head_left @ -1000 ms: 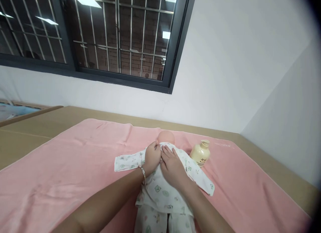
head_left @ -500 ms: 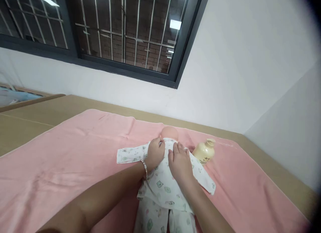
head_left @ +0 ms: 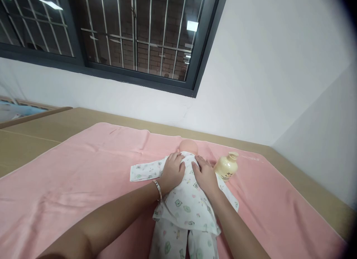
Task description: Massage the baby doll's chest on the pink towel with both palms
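Observation:
A baby doll (head_left: pixel 188 146) lies on a pink blanket (head_left: pixel 92 162), its bald head pointing away from me. It wears a white printed top (head_left: pixel 189 203) and matching trousers (head_left: pixel 169 240). My left hand (head_left: pixel 173 171), with a bangle at the wrist, rests on the left of the upper chest, fingers extended over the cloth. On the other side, my right hand (head_left: pixel 205 175) lies flat near the shoulder, fingers stretched toward the head. Both palms are against the top. A cream pump bottle (head_left: pixel 227 166) stands just right of my right hand, close to the doll's sleeve.
The blanket covers a wooden surface (head_left: pixel 30 143) whose edges show at left, back and right. A white wall (head_left: pixel 245 84) rises behind, with a dark-framed, barred window (head_left: pixel 134 39). Some blue and white material (head_left: pixel 19 111) lies at the far left.
My right hand has slid outward to the right, toward the doll's shoulder. My left hand's fingers have straightened and lie flatter, and more of the top's middle shows between the hands.

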A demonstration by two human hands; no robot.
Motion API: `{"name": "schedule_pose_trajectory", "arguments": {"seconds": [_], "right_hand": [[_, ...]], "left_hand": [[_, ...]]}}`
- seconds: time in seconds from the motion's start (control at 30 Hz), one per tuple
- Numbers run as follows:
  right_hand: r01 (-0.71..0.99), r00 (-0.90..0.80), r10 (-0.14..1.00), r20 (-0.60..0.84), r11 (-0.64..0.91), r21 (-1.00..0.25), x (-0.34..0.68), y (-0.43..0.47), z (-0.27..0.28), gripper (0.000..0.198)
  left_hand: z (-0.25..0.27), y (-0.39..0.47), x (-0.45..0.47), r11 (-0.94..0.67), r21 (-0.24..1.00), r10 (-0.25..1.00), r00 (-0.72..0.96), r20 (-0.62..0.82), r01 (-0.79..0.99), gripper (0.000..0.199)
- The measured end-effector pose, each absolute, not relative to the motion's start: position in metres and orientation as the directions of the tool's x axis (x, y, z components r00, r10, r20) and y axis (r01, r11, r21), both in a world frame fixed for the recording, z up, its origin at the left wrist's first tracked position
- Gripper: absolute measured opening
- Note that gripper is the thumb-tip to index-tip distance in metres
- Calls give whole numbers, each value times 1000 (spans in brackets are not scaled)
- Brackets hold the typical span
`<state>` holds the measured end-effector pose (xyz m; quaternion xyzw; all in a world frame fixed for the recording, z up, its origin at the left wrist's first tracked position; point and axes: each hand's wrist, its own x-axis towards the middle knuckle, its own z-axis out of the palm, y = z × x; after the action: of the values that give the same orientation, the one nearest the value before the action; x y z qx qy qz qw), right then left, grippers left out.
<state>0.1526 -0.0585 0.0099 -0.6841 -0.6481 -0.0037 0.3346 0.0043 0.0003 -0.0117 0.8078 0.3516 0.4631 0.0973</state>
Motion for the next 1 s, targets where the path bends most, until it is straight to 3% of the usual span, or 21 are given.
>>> {"name": "schedule_pose_trajectory", "arguments": {"seconds": [0.2, 0.43, 0.63, 0.8, 0.9, 1.0], "right_hand": [[924, 268, 872, 409, -114, -364, 150, -61, 16, 40], [931, 136, 936, 324, -9, -364, 164, -49, 9, 44], [944, 70, 936, 345, 50, -327, 166, -50, 9, 42], [970, 54, 911, 410, 49, -236, 154, -56, 13, 36], [988, 120, 882, 456, -60, -145, 141, -63, 15, 31], [979, 196, 869, 455, -151, -134, 136, -68, 17, 34]], "left_hand": [[-7, 0, 6, -645, 497, 746, 336, 576, 580, 24], [-6, 3, 8, -648, 452, 746, 392, 538, 613, 28], [-1, 2, 7, -679, 435, 724, 444, 528, 592, 26], [-1, 3, 7, -731, 415, 670, 454, 588, 542, 22], [-3, 0, 7, -747, 367, 630, 413, 658, 555, 17], [-2, -4, 6, -720, 317, 624, 376, 685, 617, 16]]}}
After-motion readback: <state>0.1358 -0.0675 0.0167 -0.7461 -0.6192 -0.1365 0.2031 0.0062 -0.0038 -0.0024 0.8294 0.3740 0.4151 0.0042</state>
